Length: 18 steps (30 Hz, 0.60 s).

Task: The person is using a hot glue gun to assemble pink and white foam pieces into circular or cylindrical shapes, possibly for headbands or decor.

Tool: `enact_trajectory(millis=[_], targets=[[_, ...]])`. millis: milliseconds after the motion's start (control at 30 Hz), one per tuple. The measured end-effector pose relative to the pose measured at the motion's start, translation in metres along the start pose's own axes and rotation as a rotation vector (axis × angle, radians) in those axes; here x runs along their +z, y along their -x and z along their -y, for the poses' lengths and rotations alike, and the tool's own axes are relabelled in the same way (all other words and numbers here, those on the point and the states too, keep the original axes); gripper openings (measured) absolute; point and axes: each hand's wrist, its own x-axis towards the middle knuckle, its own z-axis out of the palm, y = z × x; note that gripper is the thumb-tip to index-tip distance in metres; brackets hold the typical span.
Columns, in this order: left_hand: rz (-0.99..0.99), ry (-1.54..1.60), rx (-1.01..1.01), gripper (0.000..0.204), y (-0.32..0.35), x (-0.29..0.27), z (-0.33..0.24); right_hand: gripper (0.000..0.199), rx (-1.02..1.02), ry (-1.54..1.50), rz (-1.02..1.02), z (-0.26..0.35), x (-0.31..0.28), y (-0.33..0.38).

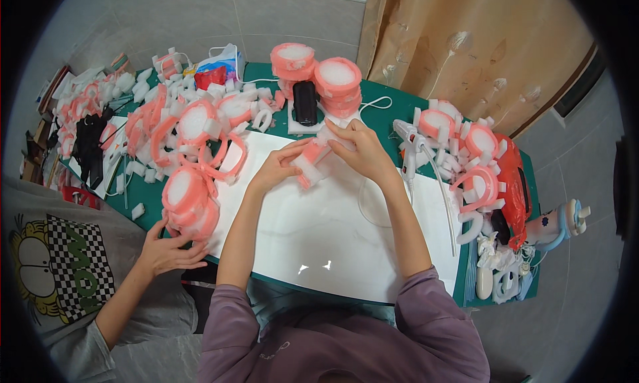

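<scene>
Over the white board [313, 233], my left hand [274, 168] grips a pink and white foam piece [310, 164] by its left side, fingers closed round it. From the right, my right hand [359, 148] pinches the white foam part [338, 136] at its upper end. Whether the two parts are joined cannot be made out, as fingers cover the meeting place. Just beyond stands a black oblong object [305, 103], beside stacked pink foam rings with white centres [338, 80]. A white hot glue gun [410, 143] lies right of my right forearm.
Heaped pink rings and white foam bits [196, 123] crowd the left. Another person's hand [170, 251] touches a pink ring stack [190, 203]. More foam pieces [480, 140], a red bag [512, 190] and a cup [556, 224] occupy the right. The glue gun's cord trails across the board.
</scene>
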Motion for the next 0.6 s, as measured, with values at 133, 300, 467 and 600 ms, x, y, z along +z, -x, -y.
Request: enact_trajectory(millis=[133,300,467,600], targets=[[0.025,-0.06,-0.044,0.057,0.001,-0.006,0.003,0.041,0.039,0.018,0.023,0.004,0.0,0.001],[0.069,-0.316,-0.038,0.056,0.001,-0.016,0.004,0.042,0.057,0.067,0.03,0.005,-0.001,0.003],[0.029,-0.191,-0.154,0.06,0.007,-0.006,-0.003,0.045,0.002,0.039,0.061,0.006,0.001,0.003],[0.095,0.01,-0.206,0.061,0.014,-0.024,0.0,0.045,0.021,-0.03,0.113,0.022,0.001,0.004]])
